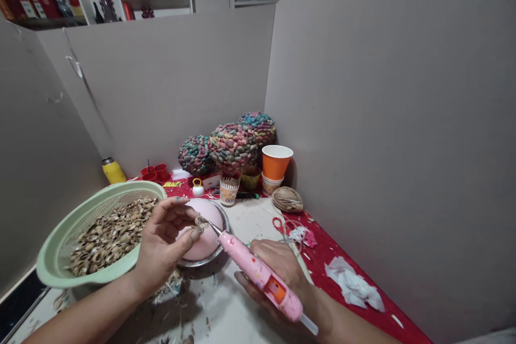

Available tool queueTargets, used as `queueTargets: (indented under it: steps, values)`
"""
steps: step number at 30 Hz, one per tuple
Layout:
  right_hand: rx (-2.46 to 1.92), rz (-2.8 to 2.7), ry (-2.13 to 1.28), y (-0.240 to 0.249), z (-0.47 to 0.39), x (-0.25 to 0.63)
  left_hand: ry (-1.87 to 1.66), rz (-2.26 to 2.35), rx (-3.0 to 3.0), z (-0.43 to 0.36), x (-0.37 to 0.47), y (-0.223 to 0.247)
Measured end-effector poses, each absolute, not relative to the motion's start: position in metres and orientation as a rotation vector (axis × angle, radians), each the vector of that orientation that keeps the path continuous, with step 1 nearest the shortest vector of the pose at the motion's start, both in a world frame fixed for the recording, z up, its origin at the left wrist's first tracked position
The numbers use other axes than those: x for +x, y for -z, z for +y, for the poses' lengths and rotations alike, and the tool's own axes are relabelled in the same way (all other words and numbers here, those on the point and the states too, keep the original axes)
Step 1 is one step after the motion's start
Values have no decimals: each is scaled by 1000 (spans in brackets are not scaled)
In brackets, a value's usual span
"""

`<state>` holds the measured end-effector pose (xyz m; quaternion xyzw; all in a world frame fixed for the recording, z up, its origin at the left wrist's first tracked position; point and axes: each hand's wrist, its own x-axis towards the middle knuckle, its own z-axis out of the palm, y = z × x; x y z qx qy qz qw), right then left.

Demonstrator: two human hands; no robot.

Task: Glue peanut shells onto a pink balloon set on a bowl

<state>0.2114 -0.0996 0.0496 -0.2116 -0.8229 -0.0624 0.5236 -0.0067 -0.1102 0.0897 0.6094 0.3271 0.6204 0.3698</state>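
My left hand (167, 234) pinches a small tan peanut shell (200, 221) between thumb and forefinger. My right hand (278, 269) is wrapped round a pink glue gun (253, 266), its metal nozzle touching or very near the shell. Behind my left fingers a smooth pink ball (207, 244), perhaps a balloon, rests in a metal bowl (226, 221). To the left stands a pale green colander (50, 263) full of peanut shell pieces (108, 239).
Several balls covered in coloured shells (233, 145) stand at the back, one above a patterned paper cup (229, 193). An orange cup (277, 163), a twine ball (287, 200), red-handled scissors (277, 223) and crumpled tissue (353, 282) lie rightward. A yellow bottle (114, 171) is back left.
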Motion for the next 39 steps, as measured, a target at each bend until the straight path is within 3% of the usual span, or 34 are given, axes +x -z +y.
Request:
queueTargets:
  steps: [39]
  values:
    - [-452,-1971,161,-45,-97,209,-1698,827,1627,-109,-5,-91]
